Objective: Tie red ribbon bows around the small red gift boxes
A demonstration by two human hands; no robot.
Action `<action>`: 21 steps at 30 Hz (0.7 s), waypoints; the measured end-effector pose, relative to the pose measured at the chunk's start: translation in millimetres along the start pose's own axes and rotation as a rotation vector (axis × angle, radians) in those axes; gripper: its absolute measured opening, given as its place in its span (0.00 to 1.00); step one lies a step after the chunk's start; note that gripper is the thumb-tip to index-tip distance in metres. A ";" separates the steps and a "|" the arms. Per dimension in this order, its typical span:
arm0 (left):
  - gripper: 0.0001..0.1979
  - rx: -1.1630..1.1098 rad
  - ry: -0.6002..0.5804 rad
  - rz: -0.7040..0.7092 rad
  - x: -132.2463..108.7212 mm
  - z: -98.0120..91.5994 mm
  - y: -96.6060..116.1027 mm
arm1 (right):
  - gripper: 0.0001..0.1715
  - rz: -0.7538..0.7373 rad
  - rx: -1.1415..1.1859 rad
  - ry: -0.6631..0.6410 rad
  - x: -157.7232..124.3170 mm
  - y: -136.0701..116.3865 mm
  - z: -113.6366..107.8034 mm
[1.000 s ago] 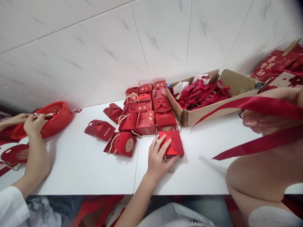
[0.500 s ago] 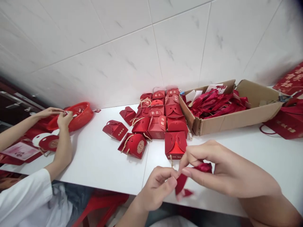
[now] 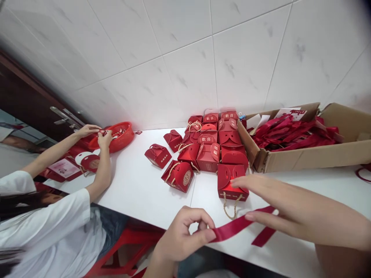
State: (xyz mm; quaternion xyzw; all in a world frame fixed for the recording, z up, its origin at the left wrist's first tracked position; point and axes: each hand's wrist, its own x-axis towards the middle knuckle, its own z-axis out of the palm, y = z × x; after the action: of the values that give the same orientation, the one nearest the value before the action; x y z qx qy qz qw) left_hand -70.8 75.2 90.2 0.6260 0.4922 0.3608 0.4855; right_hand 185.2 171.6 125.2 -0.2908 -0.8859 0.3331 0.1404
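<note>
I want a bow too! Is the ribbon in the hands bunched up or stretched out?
Stretched out: the ribbon runs flat from the pinching left hand across to the right hand.

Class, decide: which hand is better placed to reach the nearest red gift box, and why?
Probably the right hand: its fingers lie beside the gift box, while the left hand is farther back, pinching the red ribbon.

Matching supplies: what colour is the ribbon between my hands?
Dark red ribbon, satin-like; head view.

Bright, even light, soft shadows, glare on tiles; wide-angle warping at edges.
</note>
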 end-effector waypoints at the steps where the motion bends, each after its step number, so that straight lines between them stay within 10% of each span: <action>1: 0.13 0.049 -0.035 0.005 2.6 4.4 5.2 | 0.31 -0.001 0.066 -0.067 5.6 -6.2 5.9; 6: 0.10 0.216 -0.064 0.018 12.3 18.8 28.4 | 0.46 0.003 0.351 -0.288 31.1 -30.3 35.7; 16: 0.14 0.059 0.148 -0.004 1.9 0.5 16.7 | 0.17 0.128 0.576 -0.248 42.6 -33.5 44.8; 19: 0.14 0.045 0.258 0.116 16.0 -31.7 -0.8 | 0.16 0.091 0.756 -0.323 46.7 -35.1 43.2; 21: 0.13 0.085 0.623 0.171 34.4 -75.0 -19.2 | 0.14 0.052 0.764 -0.294 44.4 -33.8 37.9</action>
State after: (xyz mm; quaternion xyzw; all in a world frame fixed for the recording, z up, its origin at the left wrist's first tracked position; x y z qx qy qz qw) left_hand -136.9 128.2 90.9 0.5443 0.5772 0.5536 0.2530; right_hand 119.1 158.8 122.3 -0.1894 -0.7012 0.6798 0.1015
